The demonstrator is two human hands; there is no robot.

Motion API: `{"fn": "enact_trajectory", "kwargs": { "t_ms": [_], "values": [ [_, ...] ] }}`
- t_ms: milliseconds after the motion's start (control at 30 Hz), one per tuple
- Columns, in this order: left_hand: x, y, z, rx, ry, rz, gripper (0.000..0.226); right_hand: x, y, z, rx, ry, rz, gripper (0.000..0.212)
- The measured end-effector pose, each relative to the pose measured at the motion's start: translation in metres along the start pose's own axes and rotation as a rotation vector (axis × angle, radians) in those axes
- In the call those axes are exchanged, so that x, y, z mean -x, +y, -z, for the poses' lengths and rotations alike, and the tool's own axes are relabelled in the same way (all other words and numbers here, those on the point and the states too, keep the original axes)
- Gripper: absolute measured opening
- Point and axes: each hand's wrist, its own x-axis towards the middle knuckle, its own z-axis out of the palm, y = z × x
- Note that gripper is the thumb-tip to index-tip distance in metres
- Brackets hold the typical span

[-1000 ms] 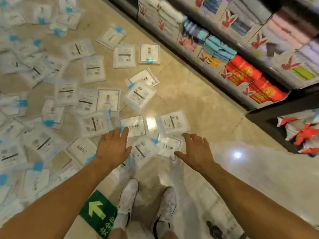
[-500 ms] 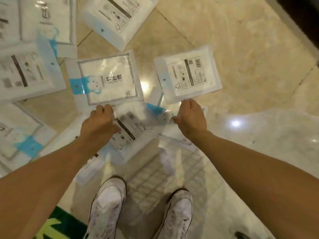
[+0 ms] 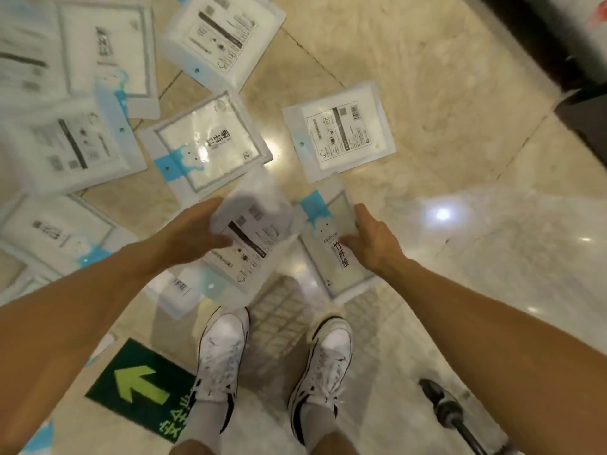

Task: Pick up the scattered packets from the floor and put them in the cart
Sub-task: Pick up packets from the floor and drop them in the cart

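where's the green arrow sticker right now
In the head view the green arrow sticker lies flat on the floor at lower left, just left of the person's left shoe and below the packet that the left hand grips.

The right packet (image 3: 338,267), gripped by the right hand (image 3: 377,244), carries vertical black characters 竹纤维 and a 2 at its lower corner. The floor packet (image 3: 210,142) shows the same 竹纤维 and a 2. The left packet (image 3: 253,238), held by the left hand (image 3: 187,238), has a black bar and a QR code; its small print is too blurred to read. The far packet (image 3: 338,133) bears a barcode, a QR code and unreadable fine print. The green floor sign (image 3: 131,385) shows an arrow and 安全出.
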Motion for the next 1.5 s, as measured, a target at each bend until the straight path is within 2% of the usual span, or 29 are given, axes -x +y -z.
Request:
{"fn": "enact_trajectory", "kwargs": {
  "t_ms": [200, 400, 567, 700, 833, 1000, 1133, 1400, 1500],
  "values": [
    [0.140, 0.120, 0.086, 0.271, 0.165, -0.076, 0.056, 0.161, -0.036, 0.107, -0.541, 0.249, -0.012, 0.035],
    [0.306, 0.247, 0.182, 0.565, 0.058, -0.198, 0.051, 0.355, -0.078, 0.250, -0.993, 0.458, -0.005, 0.039],
    [0.435, 0.350, 0.229, 0.588, 0.010, -0.311, 0.059, 0.529, -0.089, 0.335, -1.165, 0.638, 0.006, 0.044],
    [0.521, 0.427, 0.224, 0.529, -0.081, -0.426, 0.057, 0.659, -0.075, 0.365, -1.197, 0.744, -0.001, 0.045],
    [0.580, 0.494, 0.179, 0.461, -0.209, -0.526, 0.054, 0.762, -0.036, 0.359, -1.259, 0.855, -0.067, 0.044],
    [0.628, 0.565, 0.086, 0.445, -0.305, -0.558, 0.029, 0.859, 0.047, 0.327, -1.380, 0.958, -0.192, 0.049],
    [0.648, 0.608, -0.002, 0.415, -0.403, -0.592, 0.039, 0.912, 0.129, 0.291, -1.487, 1.011, -0.264, 0.043],
    [0.654, 0.656, -0.213, 0.351, -0.370, -0.536, 0.054, 0.977, 0.325, 0.232, -1.591, 0.946, -0.348, 0.052],
    [0.649, 0.668, -0.283, 0.308, -0.382, -0.483, 0.055, 0.981, 0.397, 0.222, -1.593, 0.907, -0.373, 0.047]
  ]
}}
